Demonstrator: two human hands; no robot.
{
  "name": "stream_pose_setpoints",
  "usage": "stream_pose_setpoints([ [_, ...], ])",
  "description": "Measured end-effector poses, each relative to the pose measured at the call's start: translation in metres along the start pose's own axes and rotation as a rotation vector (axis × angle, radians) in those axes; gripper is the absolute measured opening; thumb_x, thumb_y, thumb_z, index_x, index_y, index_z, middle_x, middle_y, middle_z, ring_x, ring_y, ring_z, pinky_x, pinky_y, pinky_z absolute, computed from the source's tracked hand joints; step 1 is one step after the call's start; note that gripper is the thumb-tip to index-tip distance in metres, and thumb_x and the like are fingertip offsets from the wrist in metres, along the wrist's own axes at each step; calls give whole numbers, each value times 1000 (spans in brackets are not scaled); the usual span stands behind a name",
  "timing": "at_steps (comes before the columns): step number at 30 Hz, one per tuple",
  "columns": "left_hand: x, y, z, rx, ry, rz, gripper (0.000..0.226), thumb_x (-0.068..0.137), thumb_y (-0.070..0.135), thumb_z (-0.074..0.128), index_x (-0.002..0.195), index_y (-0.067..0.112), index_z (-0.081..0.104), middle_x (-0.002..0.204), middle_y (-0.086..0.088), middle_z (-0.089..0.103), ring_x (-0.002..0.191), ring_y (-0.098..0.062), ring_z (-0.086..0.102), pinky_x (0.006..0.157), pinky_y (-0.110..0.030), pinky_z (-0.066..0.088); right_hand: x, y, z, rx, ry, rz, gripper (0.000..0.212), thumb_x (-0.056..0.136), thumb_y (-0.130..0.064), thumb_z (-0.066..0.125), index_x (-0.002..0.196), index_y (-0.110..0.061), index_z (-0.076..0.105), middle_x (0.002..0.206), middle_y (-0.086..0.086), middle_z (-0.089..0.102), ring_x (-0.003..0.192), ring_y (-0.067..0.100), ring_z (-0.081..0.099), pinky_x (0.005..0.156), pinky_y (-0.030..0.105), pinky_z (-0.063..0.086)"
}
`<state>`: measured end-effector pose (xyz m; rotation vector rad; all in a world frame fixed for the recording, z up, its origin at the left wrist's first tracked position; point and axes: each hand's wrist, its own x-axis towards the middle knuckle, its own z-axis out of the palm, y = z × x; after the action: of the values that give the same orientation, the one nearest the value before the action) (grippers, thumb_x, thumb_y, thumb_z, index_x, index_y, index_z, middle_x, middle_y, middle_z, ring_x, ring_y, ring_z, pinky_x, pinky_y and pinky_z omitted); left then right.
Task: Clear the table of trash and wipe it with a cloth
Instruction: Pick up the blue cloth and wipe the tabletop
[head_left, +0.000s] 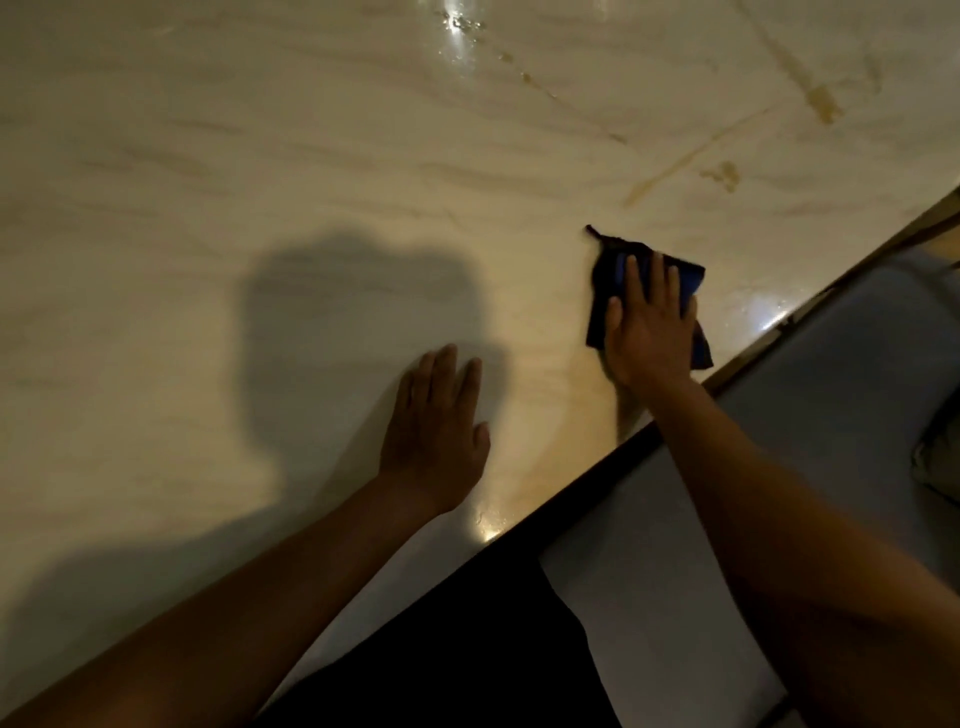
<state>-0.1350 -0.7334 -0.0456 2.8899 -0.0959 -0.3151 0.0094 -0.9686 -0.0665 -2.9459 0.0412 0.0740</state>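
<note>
A pale marble-patterned table (311, 156) fills most of the head view. A dark blue cloth (602, 275) lies flat on it near the right front edge. My right hand (647, 327) presses on the cloth with straight fingers spread over it. My left hand (434, 431) rests flat on the bare tabletop to the left of the cloth, fingers straight, holding nothing. Brownish stains (722, 174) and streaks (823, 101) mark the surface beyond the cloth, and wet specks (460, 23) glint at the far top.
The table's dark edge (613, 457) runs diagonally from lower left to upper right. Beyond it lies grey floor (831, 389). A shadow of a head (353, 332) falls on the tabletop left of my left hand.
</note>
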Motion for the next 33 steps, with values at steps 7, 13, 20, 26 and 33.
stream_pose_setpoints([
  [7,43,-13,-9,-45,64,-147,70,96,37,49,157,13,24,164,-17,15,150,-39,13,122,-51,15,-83,-59,8,-21,-129,-555,57,103,-40,27,157,-25,17,165,4,8,152,25,1,121,51,7],
  [13,82,-13,-16,-63,103,-289,70,99,40,41,159,16,16,166,-14,6,152,-35,5,123,-49,8,79,-61,5,-80,-102,-702,57,102,-42,22,156,-24,23,163,5,17,150,29,14,118,54,16],
  [20,156,-7,-30,-102,199,-596,64,99,35,41,157,14,24,164,-14,17,150,-35,17,120,-49,18,153,-111,11,-42,-73,-786,57,100,-37,30,152,-16,32,159,13,27,147,36,24,113,60,25],
  [26,183,0,-38,-152,211,-753,61,99,29,41,157,17,25,164,-13,20,150,-35,18,121,-50,19,193,-90,4,-94,-222,-1334,52,106,-41,22,156,-25,22,163,3,17,151,27,13,121,51,12],
  [33,216,-19,-47,-93,205,-781,68,95,46,32,158,19,25,162,-18,21,149,-38,20,118,-53,24,316,-189,18,-74,-168,-892,57,104,-42,20,157,-22,14,164,7,10,151,30,8,121,52,11],
])
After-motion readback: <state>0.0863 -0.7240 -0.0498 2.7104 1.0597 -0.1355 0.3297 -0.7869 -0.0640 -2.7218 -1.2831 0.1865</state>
